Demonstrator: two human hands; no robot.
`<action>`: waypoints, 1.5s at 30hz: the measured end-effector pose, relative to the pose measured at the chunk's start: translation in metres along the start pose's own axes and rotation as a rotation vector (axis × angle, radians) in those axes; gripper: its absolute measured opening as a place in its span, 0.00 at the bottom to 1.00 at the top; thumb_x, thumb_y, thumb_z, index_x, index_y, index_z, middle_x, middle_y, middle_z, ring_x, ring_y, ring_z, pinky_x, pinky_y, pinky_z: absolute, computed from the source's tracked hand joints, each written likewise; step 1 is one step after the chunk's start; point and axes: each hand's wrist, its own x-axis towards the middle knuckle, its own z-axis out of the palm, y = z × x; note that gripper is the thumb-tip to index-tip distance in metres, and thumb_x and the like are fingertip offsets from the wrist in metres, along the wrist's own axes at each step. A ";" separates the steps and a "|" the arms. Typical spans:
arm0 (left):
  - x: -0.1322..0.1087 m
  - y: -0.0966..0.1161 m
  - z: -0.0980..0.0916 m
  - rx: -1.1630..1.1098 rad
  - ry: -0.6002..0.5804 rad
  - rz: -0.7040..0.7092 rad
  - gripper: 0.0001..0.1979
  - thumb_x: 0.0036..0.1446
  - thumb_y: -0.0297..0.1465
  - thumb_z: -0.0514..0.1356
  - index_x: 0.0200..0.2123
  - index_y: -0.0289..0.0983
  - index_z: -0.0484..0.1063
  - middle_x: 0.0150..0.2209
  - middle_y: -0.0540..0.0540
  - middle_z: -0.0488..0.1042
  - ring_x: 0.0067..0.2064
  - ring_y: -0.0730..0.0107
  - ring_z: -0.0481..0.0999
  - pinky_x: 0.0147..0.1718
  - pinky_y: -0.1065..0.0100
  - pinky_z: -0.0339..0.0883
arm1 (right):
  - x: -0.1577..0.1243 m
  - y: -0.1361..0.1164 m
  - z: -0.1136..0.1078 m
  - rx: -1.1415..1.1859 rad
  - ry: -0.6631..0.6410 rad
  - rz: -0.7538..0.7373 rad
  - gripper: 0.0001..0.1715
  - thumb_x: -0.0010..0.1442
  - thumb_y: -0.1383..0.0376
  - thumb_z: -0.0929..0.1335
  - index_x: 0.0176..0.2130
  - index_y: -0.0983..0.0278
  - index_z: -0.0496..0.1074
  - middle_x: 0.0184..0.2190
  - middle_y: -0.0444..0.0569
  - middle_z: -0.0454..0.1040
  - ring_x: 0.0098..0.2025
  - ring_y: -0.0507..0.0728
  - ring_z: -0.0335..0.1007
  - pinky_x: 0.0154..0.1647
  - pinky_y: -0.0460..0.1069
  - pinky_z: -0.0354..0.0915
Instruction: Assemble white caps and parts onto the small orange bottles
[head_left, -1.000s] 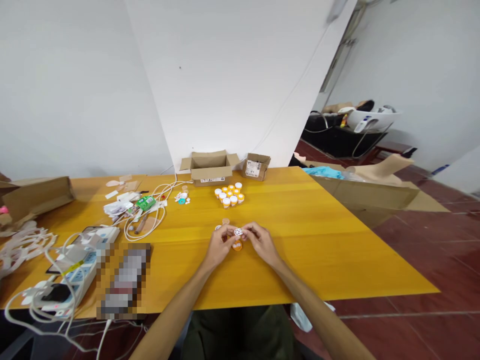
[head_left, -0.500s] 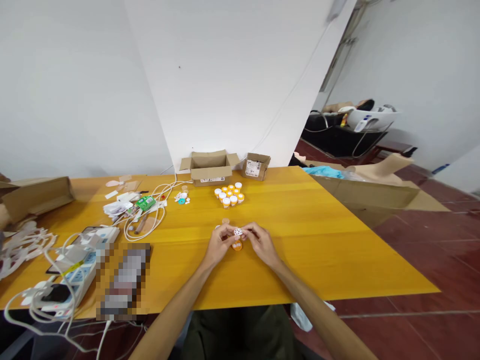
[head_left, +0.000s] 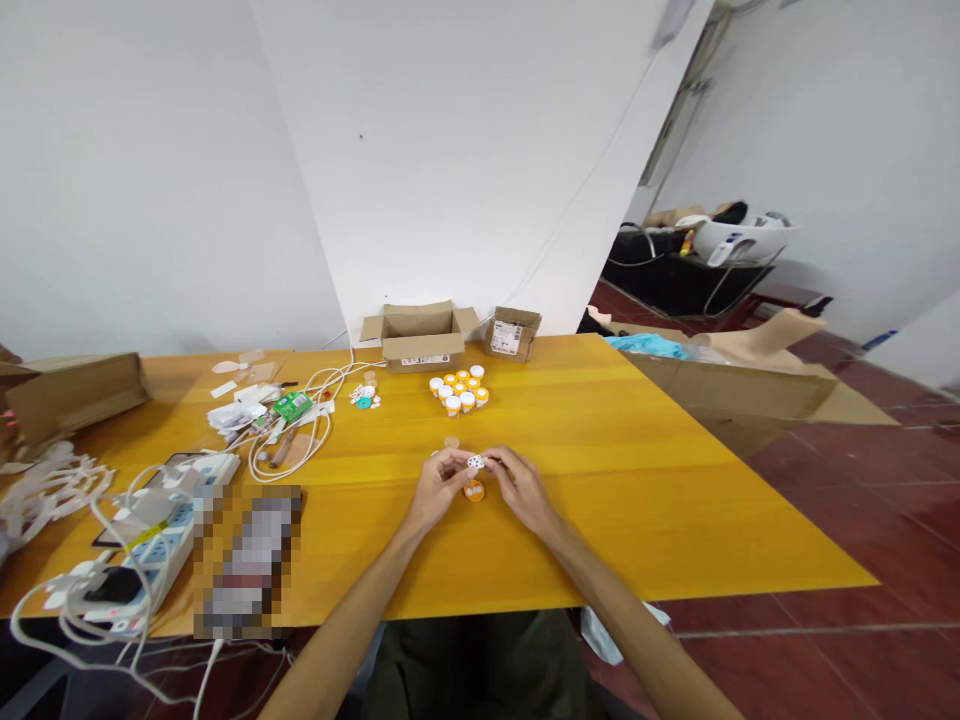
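Between the fingertips of my left hand point(head_left: 441, 484) and my right hand point(head_left: 520, 484) is a small white disc with dark holes or spots point(head_left: 476, 461). Both hands pinch it at its edges, just above the table. Below it an orange round container point(head_left: 474, 491) stands on the wood, with something pale inside that I cannot make out. A small tan or clear cup point(head_left: 451, 442) sits just beyond my left fingers, partly hidden. Farther back stands a cluster of several orange jars with white lids point(head_left: 453, 404).
An open cardboard box point(head_left: 420, 345) and a smaller box point(head_left: 513, 332) stand against the wall. Small white and teal parts point(head_left: 364, 402) lie left of the jars. Cables, a green packet point(head_left: 292, 405), a power strip point(head_left: 174, 545) and a blurred-out phone point(head_left: 253, 560) fill the left side.
My hands stay almost in place, and the white disc has tilted slightly between my fingers. The jars and boxes have not moved.
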 end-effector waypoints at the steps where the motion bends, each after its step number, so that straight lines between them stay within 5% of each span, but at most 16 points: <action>1: 0.000 0.000 0.000 0.002 -0.001 -0.001 0.17 0.46 0.43 0.71 0.33 0.36 0.78 0.32 0.46 0.80 0.32 0.69 0.75 0.35 0.67 0.70 | 0.000 0.000 0.000 -0.012 -0.002 -0.004 0.14 0.68 0.58 0.61 0.36 0.57 0.73 0.31 0.47 0.76 0.32 0.57 0.72 0.38 0.50 0.70; 10: -0.001 0.000 0.001 0.015 -0.026 0.003 0.17 0.46 0.43 0.71 0.32 0.36 0.77 0.25 0.50 0.75 0.27 0.73 0.71 0.30 0.70 0.67 | -0.002 0.002 0.001 -0.021 0.003 0.001 0.17 0.69 0.56 0.60 0.33 0.58 0.71 0.27 0.46 0.73 0.30 0.57 0.68 0.34 0.49 0.67; 19: -0.001 0.000 0.005 0.015 -0.028 0.043 0.13 0.48 0.38 0.70 0.33 0.37 0.75 0.31 0.48 0.78 0.32 0.69 0.75 0.35 0.68 0.70 | 0.001 -0.002 0.001 0.050 0.000 0.078 0.19 0.67 0.53 0.62 0.30 0.59 0.71 0.25 0.44 0.73 0.27 0.55 0.69 0.31 0.48 0.66; 38: -0.006 -0.002 0.008 0.449 0.075 0.230 0.03 0.53 0.31 0.65 0.33 0.40 0.78 0.29 0.49 0.76 0.31 0.67 0.70 0.35 0.66 0.65 | 0.000 0.003 0.004 0.064 -0.015 0.080 0.14 0.66 0.56 0.63 0.37 0.58 0.75 0.33 0.47 0.80 0.34 0.57 0.75 0.38 0.51 0.72; 45: -0.012 0.001 -0.001 0.537 0.099 0.277 0.08 0.54 0.32 0.65 0.39 0.42 0.76 0.34 0.48 0.75 0.35 0.64 0.71 0.40 0.65 0.67 | 0.002 0.018 0.005 -0.166 0.063 0.050 0.12 0.67 0.62 0.62 0.37 0.57 0.75 0.34 0.49 0.79 0.36 0.60 0.75 0.40 0.53 0.71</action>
